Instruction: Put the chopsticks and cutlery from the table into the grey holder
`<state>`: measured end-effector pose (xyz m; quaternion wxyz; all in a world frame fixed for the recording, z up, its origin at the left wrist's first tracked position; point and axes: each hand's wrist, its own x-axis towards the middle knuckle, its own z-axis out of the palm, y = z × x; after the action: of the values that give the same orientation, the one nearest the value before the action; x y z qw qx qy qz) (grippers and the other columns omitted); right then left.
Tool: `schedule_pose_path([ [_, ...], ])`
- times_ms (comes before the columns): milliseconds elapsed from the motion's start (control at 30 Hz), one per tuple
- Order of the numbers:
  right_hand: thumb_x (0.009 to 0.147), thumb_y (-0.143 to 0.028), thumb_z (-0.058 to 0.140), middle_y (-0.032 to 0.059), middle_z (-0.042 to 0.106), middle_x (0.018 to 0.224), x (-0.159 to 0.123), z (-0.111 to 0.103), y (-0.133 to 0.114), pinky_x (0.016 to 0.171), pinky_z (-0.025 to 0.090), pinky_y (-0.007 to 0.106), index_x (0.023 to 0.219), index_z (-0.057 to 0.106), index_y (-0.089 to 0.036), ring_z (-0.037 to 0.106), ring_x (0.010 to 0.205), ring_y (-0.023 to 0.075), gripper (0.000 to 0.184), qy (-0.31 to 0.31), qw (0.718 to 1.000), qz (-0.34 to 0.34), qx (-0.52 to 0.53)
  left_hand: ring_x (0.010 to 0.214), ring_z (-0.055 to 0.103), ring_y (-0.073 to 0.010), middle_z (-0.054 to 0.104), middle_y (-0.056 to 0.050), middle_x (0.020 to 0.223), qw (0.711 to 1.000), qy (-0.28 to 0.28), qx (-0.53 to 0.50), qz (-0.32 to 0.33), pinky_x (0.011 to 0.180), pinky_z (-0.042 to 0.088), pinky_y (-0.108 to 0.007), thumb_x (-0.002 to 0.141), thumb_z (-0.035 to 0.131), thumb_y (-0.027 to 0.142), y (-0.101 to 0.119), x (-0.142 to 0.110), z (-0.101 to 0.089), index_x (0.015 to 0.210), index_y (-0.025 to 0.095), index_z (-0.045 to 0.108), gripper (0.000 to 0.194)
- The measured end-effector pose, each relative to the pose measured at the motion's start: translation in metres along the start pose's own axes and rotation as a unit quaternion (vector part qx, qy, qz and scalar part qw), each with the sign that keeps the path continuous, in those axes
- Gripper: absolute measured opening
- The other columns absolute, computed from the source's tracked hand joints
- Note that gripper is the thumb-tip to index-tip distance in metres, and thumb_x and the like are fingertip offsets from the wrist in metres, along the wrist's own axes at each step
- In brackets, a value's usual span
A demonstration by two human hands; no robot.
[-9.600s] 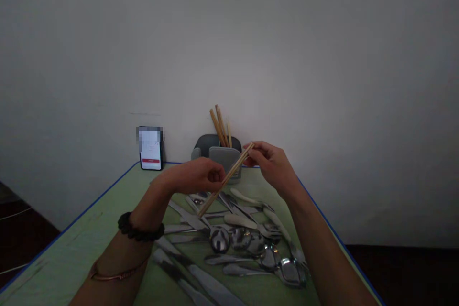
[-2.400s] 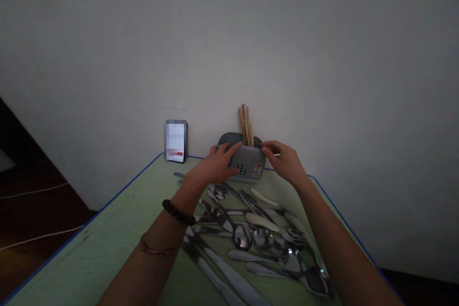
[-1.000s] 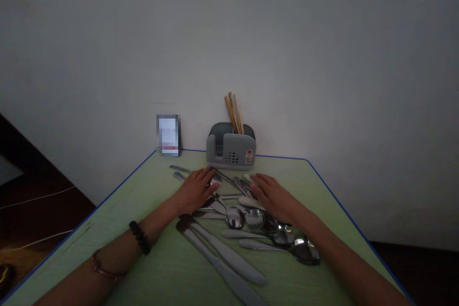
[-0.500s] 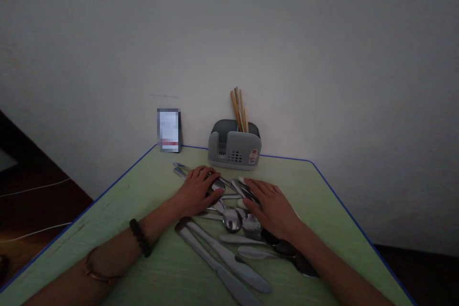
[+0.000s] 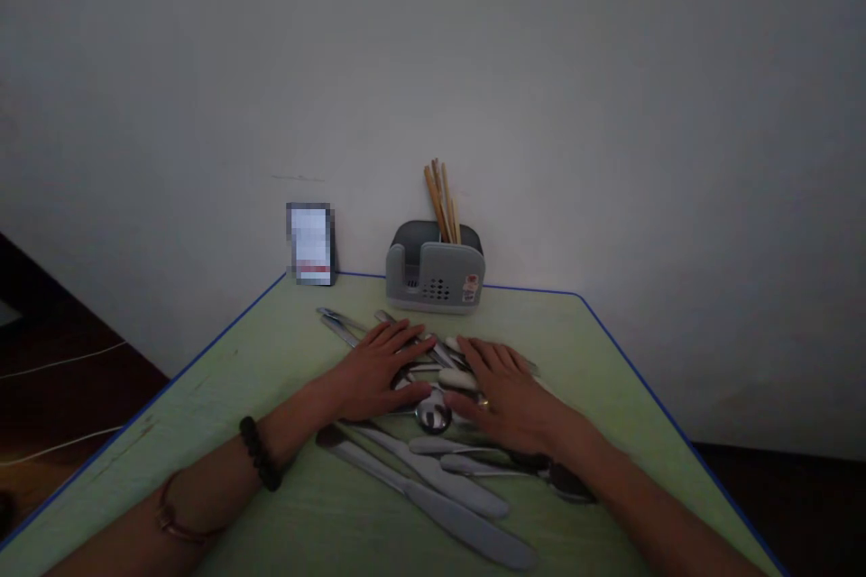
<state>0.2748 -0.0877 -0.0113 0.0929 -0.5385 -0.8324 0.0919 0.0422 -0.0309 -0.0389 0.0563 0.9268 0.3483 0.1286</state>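
My left hand lies flat, fingers spread, over the left part of a pile of metal cutlery. Palm down on the pile's right side rests my right hand, its fingers extended and a ring on one of them. Between the two thumbs shows the round bowl of a spoon. A white handle sticks out by my right fingers. Nearer to me lie two table knives, and a dark spoon sits under my right wrist. Both palms hide much of the pile.
A grey cutlery holder stands at the table's back edge, with several wooden chopsticks upright in it. To its left a phone leans on the wall. The green table has a blue rim.
Both hands have shifted slightly, my left one to the right, bringing the thumbs closer together. The nearest knife has turned to the right. The whole view has moved a little.
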Motion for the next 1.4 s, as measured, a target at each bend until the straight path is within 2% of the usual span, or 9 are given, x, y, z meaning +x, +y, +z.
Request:
schedule_pose_path([
  [167, 0.077, -0.069, 0.048, 0.0187, 0.035, 0.147, 0.003, 0.007, -0.001, 0.110, 0.021, 0.052, 0.146, 0.027, -0.012, 0.030, 0.135, 0.0325, 0.091, 0.023, 0.999, -0.030, 0.002, 0.134, 0.034, -0.0270, 0.043, -0.007, 0.144, 0.999, 0.031, 0.004, -0.023, 0.110, 0.027, -0.049, 0.093, 0.039, 0.049, 0.001, 0.001, 0.003, 0.140, 0.026, 0.039, 0.052],
  [333, 0.088, -0.049, 0.048, 0.0144, 0.052, 0.135, 0.015, 0.015, 0.018, 0.105, 0.032, 0.044, 0.135, 0.044, -0.013, 0.045, 0.123, 0.0269, 0.059, 0.101, 0.994, -0.028, 0.025, 0.130, 0.040, -0.0236, 0.045, -0.010, 0.142, 0.996, 0.073, 0.028, -0.033, 0.113, 0.024, -0.045, 0.095, 0.035, 0.041, 0.004, 0.002, -0.001, 0.132, 0.017, 0.047, 0.046],
  [433, 0.092, -0.032, 0.043, 0.0122, 0.062, 0.118, 0.018, 0.017, 0.026, 0.096, 0.041, 0.038, 0.122, 0.054, -0.014, 0.056, 0.108, 0.0228, 0.036, 0.131, 0.989, 0.006, 0.064, 0.134, 0.035, -0.0238, 0.037, -0.011, 0.147, 0.998, 0.054, 0.039, -0.013, 0.114, 0.021, -0.046, 0.093, 0.038, 0.049, 0.011, 0.000, 0.001, 0.138, 0.018, 0.040, 0.054],
  [533, 0.092, -0.026, 0.044, 0.0105, 0.065, 0.111, 0.018, 0.018, 0.028, 0.092, 0.043, 0.036, 0.114, 0.057, -0.015, 0.059, 0.102, 0.0221, 0.029, 0.134, 0.988, 0.021, 0.076, 0.138, 0.028, -0.0258, 0.031, -0.012, 0.150, 0.999, 0.027, 0.042, -0.007, 0.114, 0.020, -0.048, 0.091, 0.040, 0.054, 0.016, -0.003, 0.005, 0.143, 0.018, 0.031, 0.064],
  [700, 0.092, -0.029, 0.042, 0.0109, 0.065, 0.109, 0.018, 0.018, 0.023, 0.087, 0.045, 0.036, 0.115, 0.054, -0.016, 0.060, 0.098, 0.0234, 0.028, 0.152, 0.982, 0.049, 0.096, 0.134, 0.033, -0.0265, 0.040, -0.012, 0.144, 0.999, 0.048, 0.024, 0.004, 0.112, 0.023, -0.050, 0.091, 0.045, 0.046, 0.015, -0.002, 0.006, 0.135, 0.020, 0.043, 0.051],
  [967, 0.093, -0.035, 0.035, 0.0100, 0.062, 0.102, 0.015, 0.014, 0.015, 0.079, 0.049, 0.037, 0.113, 0.045, -0.018, 0.061, 0.089, 0.0219, 0.028, 0.205, 0.961, 0.059, 0.175, 0.101, 0.056, -0.0205, 0.062, -0.009, 0.107, 0.991, 0.112, -0.073, 0.030, 0.091, 0.047, -0.037, 0.089, 0.052, 0.028, 0.011, 0.004, 0.006, 0.098, 0.019, 0.059, 0.015],
  [1100, 0.092, -0.031, 0.039, 0.0109, 0.059, 0.105, 0.015, 0.015, 0.015, 0.083, 0.048, 0.037, 0.112, 0.045, -0.018, 0.058, 0.094, 0.0219, 0.025, 0.199, 0.965, 0.020, 0.169, 0.094, 0.058, -0.0183, 0.064, -0.008, 0.099, 0.983, 0.158, -0.089, 0.043, 0.084, 0.048, -0.033, 0.092, 0.047, 0.026, 0.012, 0.004, 0.005, 0.096, 0.019, 0.061, 0.016],
  [1233, 0.091, -0.025, 0.041, 0.0119, 0.055, 0.111, 0.016, 0.015, 0.017, 0.091, 0.045, 0.040, 0.112, 0.048, -0.019, 0.053, 0.104, 0.0222, 0.023, 0.245, 0.954, -0.039, 0.170, 0.089, 0.060, -0.0171, 0.065, -0.009, 0.098, 0.966, 0.231, -0.094, 0.060, 0.080, 0.050, -0.030, 0.093, 0.042, 0.020, 0.011, 0.003, 0.004, 0.101, 0.018, 0.063, 0.023],
  [1400, 0.090, -0.026, 0.045, 0.0120, 0.049, 0.109, 0.013, 0.016, 0.016, 0.089, 0.044, 0.042, 0.113, 0.057, -0.020, 0.049, 0.103, 0.0241, 0.027, 0.293, 0.948, -0.050, 0.116, 0.093, 0.059, -0.0170, 0.064, -0.008, 0.101, 0.966, 0.236, -0.078, 0.072, 0.083, 0.050, -0.030, 0.089, 0.038, 0.010, 0.013, 0.001, 0.002, 0.111, 0.022, 0.064, 0.036],
])
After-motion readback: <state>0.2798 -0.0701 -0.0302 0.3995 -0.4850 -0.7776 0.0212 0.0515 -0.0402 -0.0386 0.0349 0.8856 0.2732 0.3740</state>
